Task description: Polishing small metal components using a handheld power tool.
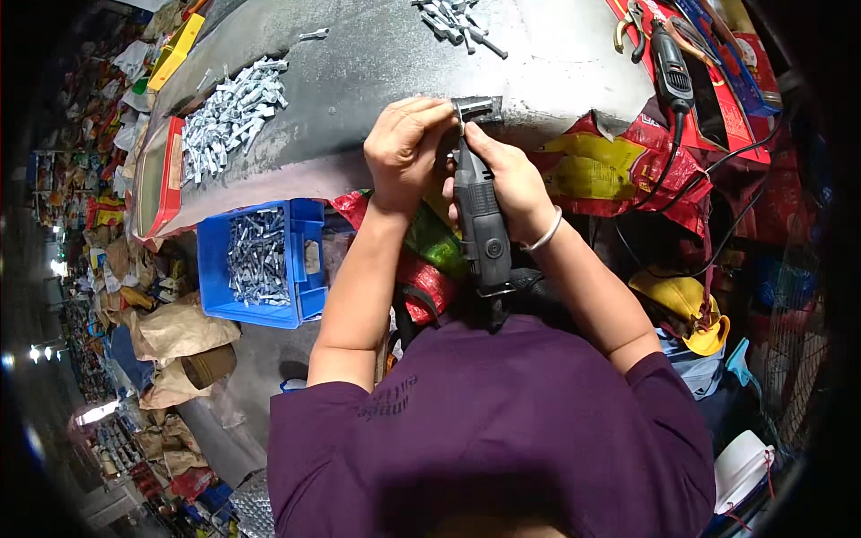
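My right hand (513,179) is wrapped round a black rotary tool (484,224), its narrow nose pointing away from me at the table's near edge. Close to that nose, my left hand (404,148) pinches a small silvery metal part (459,111). Part and tool tip meet or nearly meet; the fingers hide the exact contact. Just right of the fingertips, a dark metal block (484,108) rests on the edge of the grey table (350,99). A big heap of small silvery metal parts (235,112) lies on the table to the left.
A smaller pile of parts (453,22) lies farther back. At right are a second corded rotary tool (671,67) and pliers (635,31). Below the table's left edge stands a blue bin (215,269) holding many parts. A yellow bin (177,52) sits far left. Black cords (673,170) hang at right.
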A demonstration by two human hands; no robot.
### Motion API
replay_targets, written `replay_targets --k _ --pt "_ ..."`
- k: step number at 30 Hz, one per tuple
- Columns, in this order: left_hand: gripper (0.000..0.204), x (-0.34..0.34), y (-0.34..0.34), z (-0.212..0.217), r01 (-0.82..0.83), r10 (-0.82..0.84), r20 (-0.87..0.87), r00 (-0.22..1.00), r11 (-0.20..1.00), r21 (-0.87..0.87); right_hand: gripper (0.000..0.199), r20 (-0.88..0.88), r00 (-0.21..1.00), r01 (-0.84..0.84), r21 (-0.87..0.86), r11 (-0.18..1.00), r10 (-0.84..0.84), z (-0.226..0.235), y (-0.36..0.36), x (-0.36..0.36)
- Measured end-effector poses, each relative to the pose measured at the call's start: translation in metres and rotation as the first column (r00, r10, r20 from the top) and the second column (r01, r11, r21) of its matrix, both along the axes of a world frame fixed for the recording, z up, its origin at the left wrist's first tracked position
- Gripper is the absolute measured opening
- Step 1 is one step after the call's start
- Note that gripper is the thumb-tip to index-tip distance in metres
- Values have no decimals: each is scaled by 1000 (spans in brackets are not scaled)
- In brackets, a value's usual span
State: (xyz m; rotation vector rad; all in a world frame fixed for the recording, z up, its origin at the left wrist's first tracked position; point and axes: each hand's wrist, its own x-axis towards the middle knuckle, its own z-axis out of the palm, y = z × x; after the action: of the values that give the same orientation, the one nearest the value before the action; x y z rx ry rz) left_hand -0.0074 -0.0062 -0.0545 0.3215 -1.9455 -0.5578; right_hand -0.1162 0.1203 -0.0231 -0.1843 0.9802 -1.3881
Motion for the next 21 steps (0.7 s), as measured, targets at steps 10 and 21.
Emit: replay_targets --k 10,21 --pt "20 -1 0 5 -13 14 9 1000 999 -42 47 -52 998 29 23 999 -27 1 15 -17" --pt "6 -2 1 17 -112 99 111 989 986 126 47 -111 994 -15 -47 999 10 -4 3 2"
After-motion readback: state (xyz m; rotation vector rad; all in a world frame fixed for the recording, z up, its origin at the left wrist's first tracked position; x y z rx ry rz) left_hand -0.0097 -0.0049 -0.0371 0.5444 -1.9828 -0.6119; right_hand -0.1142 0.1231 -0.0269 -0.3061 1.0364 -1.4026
